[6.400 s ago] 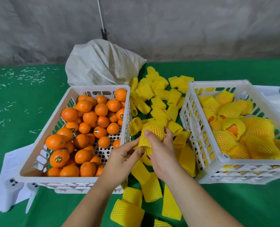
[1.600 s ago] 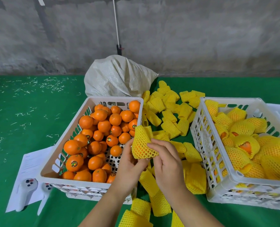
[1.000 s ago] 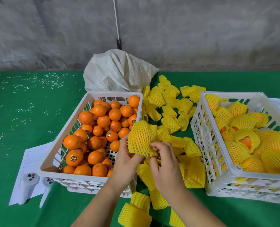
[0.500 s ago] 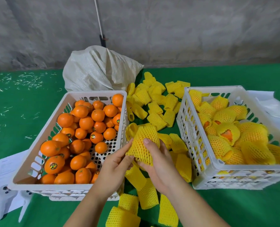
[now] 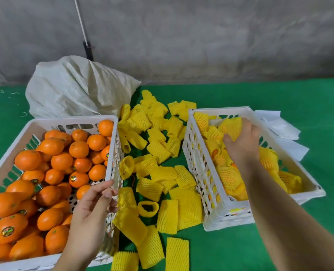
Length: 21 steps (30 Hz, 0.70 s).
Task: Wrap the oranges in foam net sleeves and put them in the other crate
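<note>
A wrapped orange was being set into the right crate, gripped by the curled fingers of the right hand. The left hand, fingers loosely spread and empty, was held over the left crate; a bare orange would likely be needed next.

A green worktop carries two white crates, the left crate and the right crate, with loose yellow foam sleeves scattered between them, a pale sack behind, and white papers at right.
</note>
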{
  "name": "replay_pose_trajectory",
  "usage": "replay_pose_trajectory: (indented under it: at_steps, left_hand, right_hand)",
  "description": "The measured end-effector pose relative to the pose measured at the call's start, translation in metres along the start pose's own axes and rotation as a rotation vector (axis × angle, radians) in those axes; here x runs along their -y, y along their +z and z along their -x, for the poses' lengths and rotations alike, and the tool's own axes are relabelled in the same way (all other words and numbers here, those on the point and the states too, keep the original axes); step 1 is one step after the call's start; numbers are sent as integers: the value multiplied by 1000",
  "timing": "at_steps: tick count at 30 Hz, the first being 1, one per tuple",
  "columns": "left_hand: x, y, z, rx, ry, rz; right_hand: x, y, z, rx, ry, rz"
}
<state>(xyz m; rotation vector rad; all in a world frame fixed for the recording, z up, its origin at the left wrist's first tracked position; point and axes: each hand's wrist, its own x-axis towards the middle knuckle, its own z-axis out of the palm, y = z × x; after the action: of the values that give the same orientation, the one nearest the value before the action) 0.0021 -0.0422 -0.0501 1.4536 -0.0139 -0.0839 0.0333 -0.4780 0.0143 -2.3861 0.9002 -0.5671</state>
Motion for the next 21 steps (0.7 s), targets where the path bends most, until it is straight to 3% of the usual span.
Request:
replay_pose_trajectory:
  at_steps: [2,4,12,15,18,20,21]
  left_hand:
    - [-1,1,1,2,19,-45]
    - [-1,2,1,2,26,-61]
    - [-2,5,4,10,35,-94]
    - [-4,4,0,5,8,-89]
    - [-11,7,-17,12,-20,-42]
    - [-17,11,-34,-8,26,-125]
    - [-20,12,-43,-26,62,-186]
  right_hand:
    - [-12,19,2,244,-67,359]
    - [-20,35,5,285,-130,560]
    - [-17,36,1,329,-86,681]
    - [13,32,11,170,-84,589]
    - [57,52,48,17,-365,365]
    - [74,81,77,122,-610,390]
    - [78,97,90,271,-663,423]
